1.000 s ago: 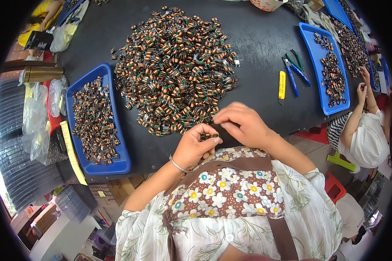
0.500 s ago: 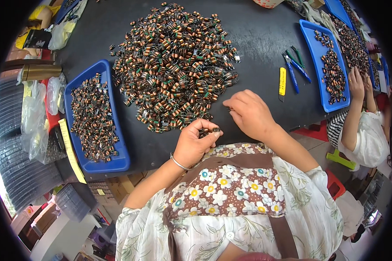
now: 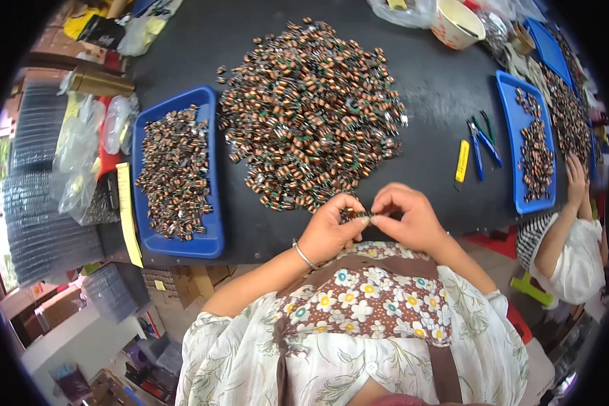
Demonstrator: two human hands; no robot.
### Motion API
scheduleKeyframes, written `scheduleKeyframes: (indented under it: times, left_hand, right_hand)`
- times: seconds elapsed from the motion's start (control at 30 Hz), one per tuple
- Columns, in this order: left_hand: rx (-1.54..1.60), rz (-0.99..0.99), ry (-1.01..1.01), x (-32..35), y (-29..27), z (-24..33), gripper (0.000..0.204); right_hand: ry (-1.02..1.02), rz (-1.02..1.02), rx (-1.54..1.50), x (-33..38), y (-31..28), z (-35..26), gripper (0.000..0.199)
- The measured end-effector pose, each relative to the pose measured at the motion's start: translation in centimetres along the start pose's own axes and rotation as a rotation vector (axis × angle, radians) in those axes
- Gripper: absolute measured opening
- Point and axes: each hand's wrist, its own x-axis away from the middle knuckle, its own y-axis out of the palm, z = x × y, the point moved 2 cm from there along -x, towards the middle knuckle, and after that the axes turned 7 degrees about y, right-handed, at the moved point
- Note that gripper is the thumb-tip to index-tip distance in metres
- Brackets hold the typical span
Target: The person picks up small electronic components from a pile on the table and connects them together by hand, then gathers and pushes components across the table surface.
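Observation:
A large heap of small copper-wound coils (image 3: 311, 115), with dark cores and thin metal leads, lies on the black table in front of me. At the heap's near edge, my left hand (image 3: 331, 224) is closed on one or more of these coils, mostly hidden by the fingers. My right hand (image 3: 411, 218) meets it from the right, thumb and fingertips pinched together at the left fingertips. What the right fingers grip there is too small to make out.
On the left stands a blue tray (image 3: 216, 223) holding many coils; another blue tray (image 3: 519, 193) is at the right. Between heap and right tray lie a yellow-handled tool (image 3: 462, 161) and blue-handled pliers (image 3: 478, 159). A co-worker's hand (image 3: 576, 179) is at far right.
My right hand has come in from the right of the heap to meet my left fingertips. The view has shifted, so the scene sits further right and lower.

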Motion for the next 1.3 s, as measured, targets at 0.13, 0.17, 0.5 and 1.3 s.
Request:
scheduleKeyframes:
  times: [0.13, 0.17, 0.5, 1.3]
  left_hand:
    - [0.044, -0.038, -0.056, 0.4, -0.6, 0.5, 0.016]
    - [0.059, -0.046, -0.078, 0.3, -0.7, 0.8, 0.018]
    - [0.027, -0.032, -0.055, 0.5, -1.8, 1.7, 0.018]
    - [-0.985, 1.129, 0.736, 12.1, -21.5, 9.7, 0.016]
  right_hand:
    - [0.011, 0.034, -0.029, -0.1, 0.7, -0.4, 0.01]
    - [-0.01, 0.046, -0.021, -0.2, 0.8, -0.5, 0.01]
    - [-0.127, 0.115, 0.09, -1.0, 1.6, -2.3, 0.008]
    - [-0.355, 0.307, 0.477, -1.9, 0.1, -0.1, 0.013]
